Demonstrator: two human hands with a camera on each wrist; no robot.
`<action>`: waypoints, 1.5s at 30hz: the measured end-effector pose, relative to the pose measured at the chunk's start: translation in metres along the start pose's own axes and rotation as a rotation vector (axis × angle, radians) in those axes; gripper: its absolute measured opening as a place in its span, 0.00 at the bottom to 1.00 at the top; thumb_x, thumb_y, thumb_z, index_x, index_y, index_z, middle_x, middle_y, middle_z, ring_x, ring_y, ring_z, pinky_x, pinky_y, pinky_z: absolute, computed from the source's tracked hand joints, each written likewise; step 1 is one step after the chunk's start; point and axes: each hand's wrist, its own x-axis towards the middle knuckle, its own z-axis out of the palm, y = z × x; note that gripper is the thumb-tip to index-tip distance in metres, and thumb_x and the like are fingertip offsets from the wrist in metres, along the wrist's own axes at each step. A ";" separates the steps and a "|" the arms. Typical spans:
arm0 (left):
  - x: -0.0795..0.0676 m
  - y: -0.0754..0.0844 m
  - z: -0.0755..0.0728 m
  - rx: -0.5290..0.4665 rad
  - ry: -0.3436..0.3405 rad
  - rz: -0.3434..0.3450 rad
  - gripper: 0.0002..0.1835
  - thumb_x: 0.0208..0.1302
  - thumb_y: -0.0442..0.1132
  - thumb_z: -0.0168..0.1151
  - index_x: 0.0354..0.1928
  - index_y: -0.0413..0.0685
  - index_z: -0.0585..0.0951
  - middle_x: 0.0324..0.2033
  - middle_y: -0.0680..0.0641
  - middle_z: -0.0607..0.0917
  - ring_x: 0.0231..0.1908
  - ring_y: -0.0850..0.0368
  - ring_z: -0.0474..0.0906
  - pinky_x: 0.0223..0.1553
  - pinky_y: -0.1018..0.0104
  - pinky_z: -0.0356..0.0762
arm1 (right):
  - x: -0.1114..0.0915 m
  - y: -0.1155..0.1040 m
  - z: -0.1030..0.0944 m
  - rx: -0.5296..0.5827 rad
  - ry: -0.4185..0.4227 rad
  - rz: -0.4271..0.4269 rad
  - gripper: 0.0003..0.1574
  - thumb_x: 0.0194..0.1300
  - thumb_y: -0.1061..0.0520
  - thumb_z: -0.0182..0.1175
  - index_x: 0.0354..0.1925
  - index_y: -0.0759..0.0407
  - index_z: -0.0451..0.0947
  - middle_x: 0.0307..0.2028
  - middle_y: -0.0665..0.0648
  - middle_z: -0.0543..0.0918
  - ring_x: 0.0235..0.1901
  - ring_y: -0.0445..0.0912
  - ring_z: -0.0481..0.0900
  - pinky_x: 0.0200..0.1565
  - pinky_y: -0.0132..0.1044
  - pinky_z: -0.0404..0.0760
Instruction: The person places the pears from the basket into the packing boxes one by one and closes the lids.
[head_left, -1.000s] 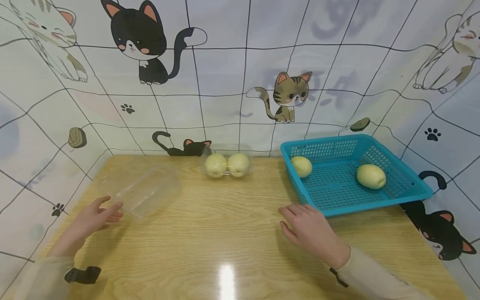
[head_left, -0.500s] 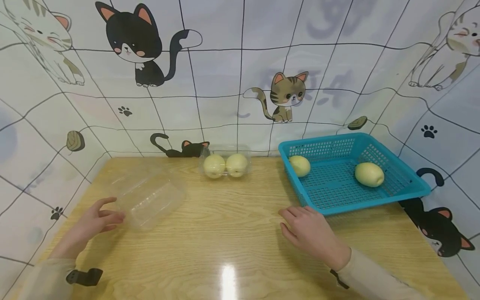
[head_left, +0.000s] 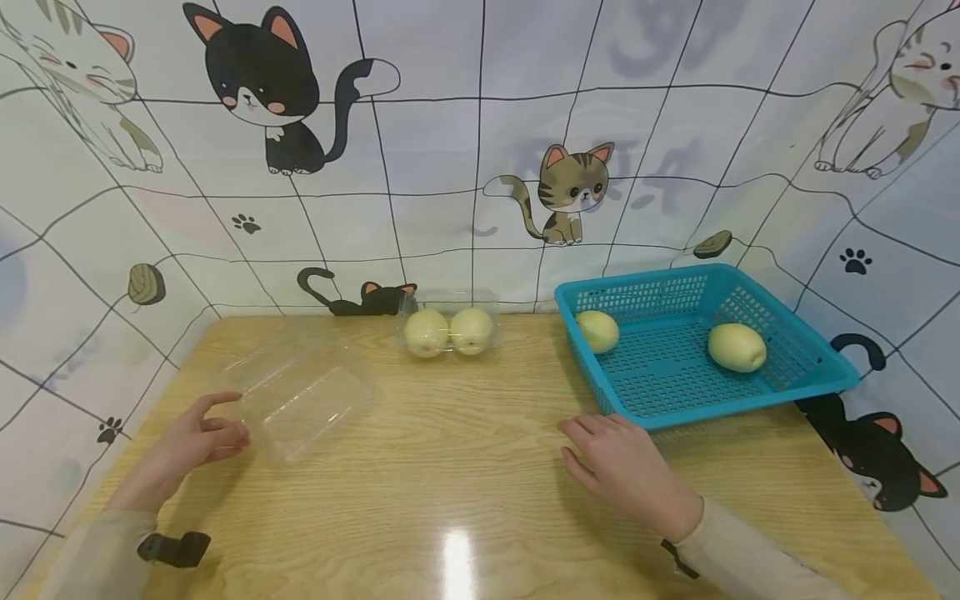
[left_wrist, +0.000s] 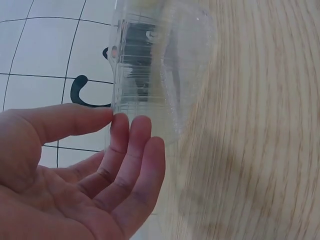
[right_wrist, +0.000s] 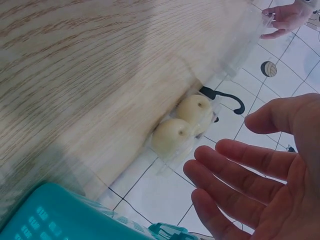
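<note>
Head view: on a smooth table (head_left: 420,483) with a pale wood grain and a glossy patch, a clear box (head_left: 307,400) of thin, see-through plastic at the left, straight ridges catching the light. At the back, near the wall (head_left: 450,50), a clear pack (head_left: 450,298) with two smooth, nearly round, pale yellow-green fruits (head_left: 427,333) side by side inside. To the right, a blue plastic basket (head_left: 750,403) with meshed floor and sides under a solid rim; inside, one rounded fruit (head_left: 597,332) by the left side, one longer, oval fruit (head_left: 738,347) toward the right. Behind everything, white sheeting printed with cats and wavy dark lines.

Compared with one second ago: box shifted slightly rightward and toward the person, left fingertips a little lower. Pack, basket and right hand unmoved, apart from slight camera drift.

Left hand (head_left: 195,442) at the box's near left edge, thumb and fingers gently bent, thumb tip at the rim in the left wrist view. Cannot tell whether pinching or merely touching. Right hand (head_left: 618,471) just in front of the basket, fingers loosely bent, thumb well apart, holding nothing.
</note>
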 end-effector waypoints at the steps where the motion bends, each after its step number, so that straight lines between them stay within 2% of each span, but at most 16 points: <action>1: 0.000 0.000 0.000 -0.014 -0.007 0.003 0.36 0.69 0.29 0.54 0.69 0.26 0.45 0.37 0.40 0.82 0.36 0.59 0.81 0.41 0.66 0.82 | 0.000 0.000 0.000 0.003 -0.001 0.002 0.12 0.53 0.57 0.67 0.37 0.59 0.80 0.31 0.52 0.82 0.27 0.46 0.79 0.28 0.39 0.77; 6: -0.001 -0.003 0.001 -0.057 -0.022 0.000 0.34 0.68 0.29 0.55 0.68 0.30 0.49 0.36 0.41 0.81 0.36 0.56 0.81 0.40 0.66 0.81 | -0.001 0.000 0.000 0.006 -0.009 0.015 0.13 0.54 0.57 0.67 0.39 0.59 0.80 0.33 0.52 0.83 0.29 0.47 0.80 0.30 0.41 0.78; 10: -0.001 -0.004 0.002 -0.065 -0.032 0.006 0.28 0.67 0.29 0.55 0.66 0.38 0.57 0.34 0.41 0.81 0.35 0.55 0.80 0.38 0.66 0.81 | -0.001 0.000 -0.001 0.007 -0.015 0.026 0.13 0.55 0.57 0.67 0.39 0.60 0.80 0.34 0.53 0.83 0.30 0.47 0.81 0.31 0.42 0.80; 13: -0.001 -0.004 0.003 -0.088 -0.065 0.024 0.25 0.66 0.28 0.55 0.62 0.51 0.64 0.34 0.41 0.80 0.34 0.55 0.80 0.38 0.65 0.81 | -0.002 0.001 -0.003 0.006 -0.022 0.032 0.13 0.55 0.57 0.67 0.40 0.60 0.81 0.34 0.54 0.83 0.30 0.48 0.81 0.32 0.42 0.80; 16: -0.001 -0.003 0.004 -0.089 -0.134 0.054 0.25 0.66 0.28 0.55 0.58 0.65 0.67 0.33 0.42 0.80 0.35 0.55 0.80 0.39 0.64 0.81 | -0.002 0.001 -0.003 0.004 -0.030 0.041 0.14 0.55 0.57 0.67 0.40 0.61 0.81 0.35 0.55 0.83 0.31 0.49 0.82 0.33 0.44 0.81; 20: 0.000 -0.002 0.006 -0.072 -0.216 0.072 0.24 0.68 0.30 0.54 0.56 0.71 0.68 0.32 0.44 0.80 0.36 0.55 0.80 0.39 0.63 0.81 | -0.003 0.002 -0.004 0.011 -0.041 0.052 0.15 0.56 0.57 0.67 0.42 0.61 0.81 0.35 0.55 0.84 0.32 0.50 0.82 0.34 0.46 0.82; 28: -0.002 0.006 0.012 -0.026 -0.275 0.037 0.22 0.70 0.35 0.56 0.61 0.63 0.66 0.30 0.46 0.76 0.40 0.53 0.78 0.42 0.60 0.81 | -0.005 0.005 -0.004 0.021 -0.015 0.050 0.14 0.55 0.57 0.67 0.41 0.61 0.80 0.35 0.54 0.83 0.32 0.49 0.82 0.35 0.46 0.82; 33: -0.002 0.007 0.014 -0.055 -0.338 0.090 0.23 0.70 0.33 0.54 0.62 0.61 0.66 0.34 0.41 0.79 0.41 0.52 0.78 0.44 0.61 0.81 | -0.005 0.006 -0.003 0.021 0.004 0.037 0.14 0.54 0.58 0.68 0.40 0.61 0.80 0.35 0.54 0.84 0.31 0.48 0.82 0.34 0.44 0.82; 38: -0.003 0.009 0.018 -0.063 -0.383 0.131 0.23 0.70 0.32 0.54 0.62 0.63 0.67 0.35 0.37 0.79 0.40 0.49 0.79 0.44 0.60 0.81 | -0.005 0.005 -0.005 0.034 -0.008 0.047 0.14 0.55 0.57 0.68 0.41 0.61 0.81 0.35 0.54 0.84 0.32 0.48 0.82 0.34 0.44 0.82; 40: -0.002 0.010 0.020 -0.060 -0.394 0.131 0.23 0.69 0.32 0.55 0.62 0.61 0.67 0.35 0.35 0.79 0.39 0.48 0.79 0.44 0.60 0.81 | -0.005 0.005 -0.005 0.038 -0.014 0.052 0.14 0.55 0.58 0.67 0.41 0.61 0.81 0.35 0.54 0.84 0.32 0.48 0.82 0.34 0.44 0.82; 45: -0.001 0.012 0.024 -0.041 -0.418 0.131 0.25 0.68 0.31 0.55 0.64 0.45 0.62 0.34 0.32 0.79 0.38 0.47 0.78 0.44 0.60 0.80 | -0.004 0.005 -0.006 0.038 -0.022 0.059 0.14 0.56 0.57 0.67 0.42 0.61 0.81 0.36 0.54 0.84 0.32 0.48 0.82 0.34 0.44 0.82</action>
